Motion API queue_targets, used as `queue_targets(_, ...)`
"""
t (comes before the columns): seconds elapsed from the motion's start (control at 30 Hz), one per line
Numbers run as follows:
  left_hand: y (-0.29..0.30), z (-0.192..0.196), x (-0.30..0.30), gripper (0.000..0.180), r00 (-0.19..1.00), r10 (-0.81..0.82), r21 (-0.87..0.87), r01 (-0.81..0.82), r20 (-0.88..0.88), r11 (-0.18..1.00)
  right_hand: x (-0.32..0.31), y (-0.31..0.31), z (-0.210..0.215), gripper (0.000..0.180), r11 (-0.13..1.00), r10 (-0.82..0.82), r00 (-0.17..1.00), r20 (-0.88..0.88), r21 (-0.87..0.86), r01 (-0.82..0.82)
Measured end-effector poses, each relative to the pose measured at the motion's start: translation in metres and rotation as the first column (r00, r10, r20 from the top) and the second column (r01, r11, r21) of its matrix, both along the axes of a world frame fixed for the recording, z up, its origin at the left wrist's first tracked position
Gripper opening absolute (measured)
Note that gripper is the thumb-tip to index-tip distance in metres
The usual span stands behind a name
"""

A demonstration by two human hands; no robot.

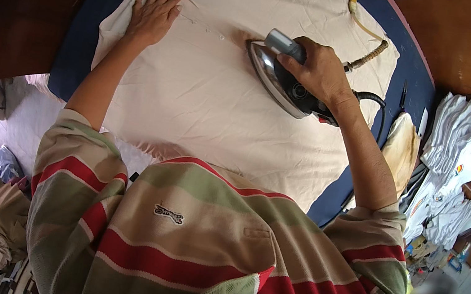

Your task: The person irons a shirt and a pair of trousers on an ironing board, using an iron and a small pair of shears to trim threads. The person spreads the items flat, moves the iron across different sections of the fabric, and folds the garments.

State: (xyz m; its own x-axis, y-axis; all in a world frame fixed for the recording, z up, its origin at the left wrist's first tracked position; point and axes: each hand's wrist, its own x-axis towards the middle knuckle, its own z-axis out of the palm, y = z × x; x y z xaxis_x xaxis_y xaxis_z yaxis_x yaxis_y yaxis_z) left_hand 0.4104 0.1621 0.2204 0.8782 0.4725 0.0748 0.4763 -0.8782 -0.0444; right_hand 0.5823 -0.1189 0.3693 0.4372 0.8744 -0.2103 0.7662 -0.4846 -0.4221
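Note:
A pale pink shirt [211, 105] lies spread over a dark blue ironing surface [75, 56], with light creases in its cloth. My left hand [155, 14] rests flat on its upper left part, fingers stretched out. In my right hand [323, 71] is the handle of a black and silver steam iron [278, 82]; the fingers wrap round it. The iron's soleplate rests on the shirt right of the middle, its tip toward the upper left. Small buttons run along the cloth between my left hand and the iron.
From the iron's back a wrapped hose [368, 56] and a black cord lead off to the right. A scorched cloth pad [400, 148] lies at the right edge. Stacked white shirts [459, 136] stand farther right. Clothes [3, 213] are heaped at lower left.

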Motion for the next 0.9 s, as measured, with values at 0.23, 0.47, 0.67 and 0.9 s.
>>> queue_targets(0.23,0.001,-0.004,-0.002,0.045,0.999,-0.006,-0.001,0.006,0.037,1.0,-0.011,0.029,-0.002,0.043,1.0,0.001,0.996,0.089,-0.021,0.001)
queue_targets(0.47,-0.001,-0.005,-0.003,0.046,0.999,0.007,0.019,-0.007,0.032,1.0,-0.022,0.032,-0.002,0.041,0.996,0.073,0.987,0.143,-0.054,-0.066)
queue_targets(0.67,0.001,-0.002,0.0,0.046,1.0,-0.002,-0.012,0.002,0.026,1.0,-0.019,0.046,-0.003,0.045,0.999,0.033,0.983,0.18,-0.045,-0.026)
queue_targets(0.9,-0.025,0.021,0.013,0.047,0.981,0.084,-0.046,-0.077,0.176,0.996,-0.027,0.02,-0.005,0.041,1.0,-0.015,0.996,0.088,-0.013,0.016)
